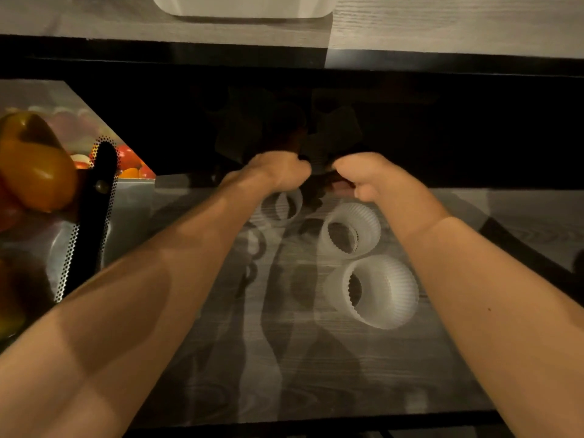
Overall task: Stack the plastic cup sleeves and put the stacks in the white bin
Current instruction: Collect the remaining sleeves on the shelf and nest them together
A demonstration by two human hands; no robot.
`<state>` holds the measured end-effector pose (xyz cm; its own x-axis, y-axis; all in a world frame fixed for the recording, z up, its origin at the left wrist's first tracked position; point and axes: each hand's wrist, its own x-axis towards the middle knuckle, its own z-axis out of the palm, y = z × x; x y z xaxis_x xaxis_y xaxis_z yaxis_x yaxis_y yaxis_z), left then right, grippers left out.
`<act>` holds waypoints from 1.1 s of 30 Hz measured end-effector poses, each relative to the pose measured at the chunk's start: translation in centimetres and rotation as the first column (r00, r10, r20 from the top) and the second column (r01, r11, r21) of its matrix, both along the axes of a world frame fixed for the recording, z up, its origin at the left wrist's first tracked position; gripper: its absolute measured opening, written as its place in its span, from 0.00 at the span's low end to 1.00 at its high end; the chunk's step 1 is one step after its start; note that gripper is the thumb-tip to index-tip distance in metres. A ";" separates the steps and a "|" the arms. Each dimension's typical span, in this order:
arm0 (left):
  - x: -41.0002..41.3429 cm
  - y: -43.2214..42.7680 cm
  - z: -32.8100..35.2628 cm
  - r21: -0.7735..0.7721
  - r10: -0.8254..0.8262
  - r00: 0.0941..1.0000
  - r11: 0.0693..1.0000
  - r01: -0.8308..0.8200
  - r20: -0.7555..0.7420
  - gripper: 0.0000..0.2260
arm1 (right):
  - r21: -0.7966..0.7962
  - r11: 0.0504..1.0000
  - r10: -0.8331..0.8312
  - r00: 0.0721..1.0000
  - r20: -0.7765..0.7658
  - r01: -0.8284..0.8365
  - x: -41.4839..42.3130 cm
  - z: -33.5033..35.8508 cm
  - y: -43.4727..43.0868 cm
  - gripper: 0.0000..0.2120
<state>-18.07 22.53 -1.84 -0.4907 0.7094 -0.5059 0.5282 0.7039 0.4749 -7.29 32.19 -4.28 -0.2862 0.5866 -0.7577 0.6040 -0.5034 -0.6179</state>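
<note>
Fingers of both hands curl under, hidden behind the knuckles, so I cannot tell whether they pinch anything. Far left, a yellow pepper [34, 165] lies beside a perforated metal panel [85, 235]. The left hand [278, 172] reaches forward, wrist straight, just above one ribbed cup sleeve [281, 205]. The right hand [368, 175] is just beside it, knuckles nearly meeting. A second sleeve [350, 230] and a third sleeve [379, 292] lie on their sides on the grey table [316, 374], near the right forearm. The white bin [243, 7] sits on the far surface, well apart.

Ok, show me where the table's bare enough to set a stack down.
Bare table runs from its near edge up to the closest cup sleeve. Beyond is crowded: two more sleeves. The bell pepper and perforated metal rack fill the left.
</note>
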 end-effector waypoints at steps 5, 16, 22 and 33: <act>0.3 0.5 -0.3 -0.110 -0.051 0.998 0.993 0.047 -0.037 0.23 | -0.032 0.988 -0.153 0.983 -0.101 0.150 0.2 0.8 -0.3 0.11; -1.7 -5.1 1.3 0.375 0.136 0.980 0.909 -0.181 0.143 0.23 | 0.494 0.824 0.292 0.955 0.050 -0.278 1.8 4.9 -3.6 0.11; -1.9 -8.6 -2.0 0.404 0.113 0.972 0.895 -0.190 0.207 0.31 | 0.515 0.627 0.596 0.785 0.167 -0.585 1.7 4.0 -5.9 0.24; -1.9 -9.9 -3.6 0.326 0.107 0.991 0.942 -0.075 -0.079 0.35 | 0.480 0.363 0.640 0.588 0.494 -0.799 0.8 3.8 -6.5 0.31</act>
